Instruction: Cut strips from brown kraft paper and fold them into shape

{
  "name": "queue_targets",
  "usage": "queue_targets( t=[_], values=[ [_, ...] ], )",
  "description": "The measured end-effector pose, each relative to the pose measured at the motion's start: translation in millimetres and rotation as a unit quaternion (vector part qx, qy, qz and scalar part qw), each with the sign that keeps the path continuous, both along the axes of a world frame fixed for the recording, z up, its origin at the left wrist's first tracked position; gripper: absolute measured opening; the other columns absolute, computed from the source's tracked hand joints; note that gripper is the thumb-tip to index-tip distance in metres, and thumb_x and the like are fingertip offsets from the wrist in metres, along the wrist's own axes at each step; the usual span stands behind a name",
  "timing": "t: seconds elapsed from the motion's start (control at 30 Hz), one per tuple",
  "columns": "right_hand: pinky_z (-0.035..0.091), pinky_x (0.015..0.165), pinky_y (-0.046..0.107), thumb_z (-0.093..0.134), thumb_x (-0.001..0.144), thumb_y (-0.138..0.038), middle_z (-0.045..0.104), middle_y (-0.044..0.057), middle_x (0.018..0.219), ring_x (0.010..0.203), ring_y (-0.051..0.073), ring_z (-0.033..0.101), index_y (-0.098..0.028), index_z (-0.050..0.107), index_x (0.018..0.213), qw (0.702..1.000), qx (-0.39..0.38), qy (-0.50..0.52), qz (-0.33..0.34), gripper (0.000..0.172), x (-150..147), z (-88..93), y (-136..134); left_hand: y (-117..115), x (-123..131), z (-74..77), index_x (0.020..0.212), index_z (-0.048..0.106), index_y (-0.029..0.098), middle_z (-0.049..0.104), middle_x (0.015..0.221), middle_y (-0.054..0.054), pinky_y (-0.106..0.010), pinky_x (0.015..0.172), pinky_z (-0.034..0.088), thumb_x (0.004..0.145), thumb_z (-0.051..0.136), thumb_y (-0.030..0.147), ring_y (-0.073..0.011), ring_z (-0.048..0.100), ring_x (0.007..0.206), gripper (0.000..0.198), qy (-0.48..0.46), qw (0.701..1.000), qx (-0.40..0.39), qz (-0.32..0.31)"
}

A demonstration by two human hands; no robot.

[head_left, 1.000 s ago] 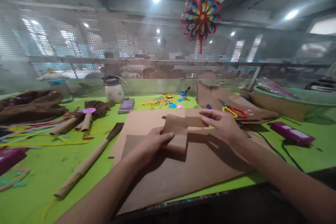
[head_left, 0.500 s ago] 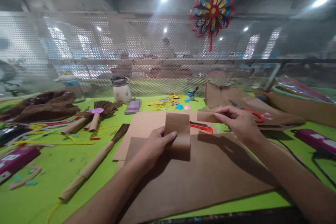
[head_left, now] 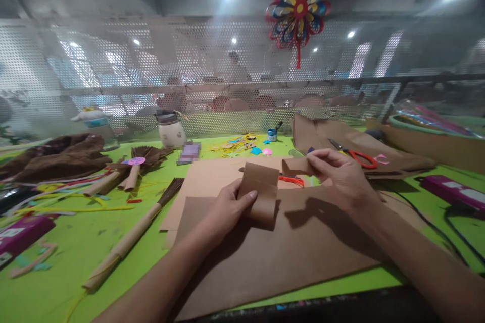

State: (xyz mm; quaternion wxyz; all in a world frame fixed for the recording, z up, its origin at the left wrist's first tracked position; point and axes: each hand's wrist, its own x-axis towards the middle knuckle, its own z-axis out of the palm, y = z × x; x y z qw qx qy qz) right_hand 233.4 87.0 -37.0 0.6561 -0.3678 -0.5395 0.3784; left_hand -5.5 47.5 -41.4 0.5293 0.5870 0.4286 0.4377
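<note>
My left hand [head_left: 227,207] is closed on a curved piece of brown paper [head_left: 261,189], thumb on its front face. My right hand [head_left: 341,174] pinches a smaller brown paper strip [head_left: 297,165], held a little to the right of the first piece and apart from it. Both hands hover over large brown paper sheets [head_left: 295,247] that lie flat on the green table [head_left: 76,242]. An orange cutter [head_left: 290,179] lies on the sheets between the two pieces.
Red-handled scissors [head_left: 359,157] rest on folded brown paper at the right. Rolled paper brooms [head_left: 129,237] and coloured strips lie at the left. A jar [head_left: 170,128], a blue paint pot [head_left: 272,135], purple boxes [head_left: 452,191] and a perforated screen stand around; a paper pinwheel [head_left: 299,7] hangs above.
The single folded piece held by both hands has come apart into two. My right hand drew its strip to the right, then back a little towards the left piece.
</note>
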Motion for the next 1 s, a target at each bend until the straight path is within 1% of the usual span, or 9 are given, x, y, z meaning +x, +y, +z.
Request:
queue_targets(
  t=[0.13, 0.2, 0.27, 0.37, 0.47, 0.6, 0.7, 0.8, 1.0],
  values=[
    [0.050, 0.072, 0.032, 0.080, 0.060, -0.039, 0.062, 0.001, 0.074, 0.072, 0.016, 0.059, -0.021, 0.064, 0.077, 0.994, -0.065, 0.054, 0.076, 0.030, -24, -7.9, -6, -1, 4, -1.9, 0.112, 0.060, 0.009, 0.066, 0.112, -0.015, -0.035, 0.085, 0.046, 0.076, 0.065, 0.025, -0.0277, 0.060, 0.098, 0.040, 0.004, 1.000, 0.005, -0.023],
    [0.048, 0.066, 0.029, 0.080, 0.060, -0.037, 0.062, 0.000, 0.070, 0.067, 0.014, 0.058, -0.019, 0.064, 0.076, 0.991, -0.094, 0.030, 0.094, 0.029, -31, -10.6, -10, -2, 6, -2.2, 0.111, 0.061, 0.009, 0.066, 0.112, -0.015, -0.034, 0.083, 0.046, 0.076, 0.066, 0.027, -0.0277, 0.060, 0.097, 0.040, 0.004, 0.999, 0.005, -0.035],
    [0.046, 0.063, 0.027, 0.080, 0.059, -0.035, 0.062, 0.000, 0.070, 0.065, 0.013, 0.056, -0.018, 0.062, 0.073, 0.990, -0.107, -0.001, 0.089, 0.028, -36, -11.9, -13, -3, 6, -2.3, 0.114, 0.060, 0.010, 0.066, 0.112, -0.015, -0.034, 0.082, 0.046, 0.076, 0.067, 0.028, -0.0278, 0.060, 0.097, 0.043, -0.005, 0.999, -0.005, -0.047],
    [0.045, 0.064, 0.026, 0.080, 0.058, -0.031, 0.061, -0.001, 0.071, 0.065, 0.012, 0.056, -0.018, 0.065, 0.082, 0.990, -0.107, -0.016, 0.085, 0.032, -38, -12.4, -15, -4, 6, -1.8, 0.119, 0.058, 0.011, 0.065, 0.114, -0.015, -0.034, 0.082, 0.046, 0.077, 0.066, 0.026, -0.0280, 0.060, 0.098, 0.046, -0.021, 0.997, -0.020, -0.065],
    [0.044, 0.061, 0.026, 0.077, 0.062, -0.031, 0.062, 0.000, 0.075, 0.064, 0.012, 0.056, -0.019, 0.066, 0.100, 0.979, -0.141, -0.038, 0.142, 0.041, -36, -13.8, -16, -6, 5, -0.8, 0.121, 0.056, 0.012, 0.063, 0.117, -0.015, -0.034, 0.084, 0.046, 0.076, 0.066, 0.023, -0.0277, 0.059, 0.101, 0.048, -0.024, 0.997, -0.015, -0.072],
    [0.045, 0.062, 0.028, 0.075, 0.066, -0.033, 0.067, 0.004, 0.082, 0.067, 0.014, 0.059, -0.017, 0.066, 0.094, 0.960, -0.170, -0.074, 0.210, 0.033, -29, -16.4, -15, -8, 4, 1.6, 0.127, 0.053, 0.017, 0.061, 0.121, -0.012, -0.035, 0.088, 0.045, 0.076, 0.066, 0.021, -0.0274, 0.057, 0.107, 0.053, -0.039, 0.994, -0.007, -0.104],
    [0.044, 0.060, 0.026, 0.074, 0.068, -0.034, 0.067, 0.002, 0.077, 0.065, 0.014, 0.058, -0.018, 0.064, 0.083, 0.960, -0.141, -0.130, 0.203, 0.024, -24, -14.7, -16, -9, 2, 3.7, 0.130, 0.052, 0.019, 0.062, 0.121, -0.011, -0.035, 0.090, 0.044, 0.076, 0.066, 0.020, -0.0277, 0.056, 0.110, 0.055, -0.032, 0.992, -0.012, -0.121],
    [0.040, 0.055, 0.025, 0.072, 0.068, -0.032, 0.062, 0.000, 0.067, 0.059, 0.012, 0.054, -0.018, 0.063, 0.074, 0.961, -0.116, -0.200, 0.155, 0.017, -24, -10.1, -20, -9, 1, 4.8, 0.132, 0.050, 0.019, 0.062, 0.121, -0.011, -0.036, 0.088, 0.045, 0.076, 0.066, 0.019, -0.0277, 0.057, 0.107, 0.058, -0.008, 0.994, -0.018, -0.111],
    [0.037, 0.051, 0.024, 0.068, 0.068, -0.026, 0.059, 0.000, 0.060, 0.056, 0.012, 0.050, -0.018, 0.064, 0.064, 0.957, -0.077, -0.252, 0.119, 0.009, -32, 1.4, -31, -8, 3, 4.3, 0.129, 0.053, 0.017, 0.065, 0.115, -0.010, -0.032, 0.080, 0.047, 0.078, 0.064, 0.025, -0.0257, 0.061, 0.095, 0.053, 0.036, 0.994, -0.025, -0.101]
  ],
)
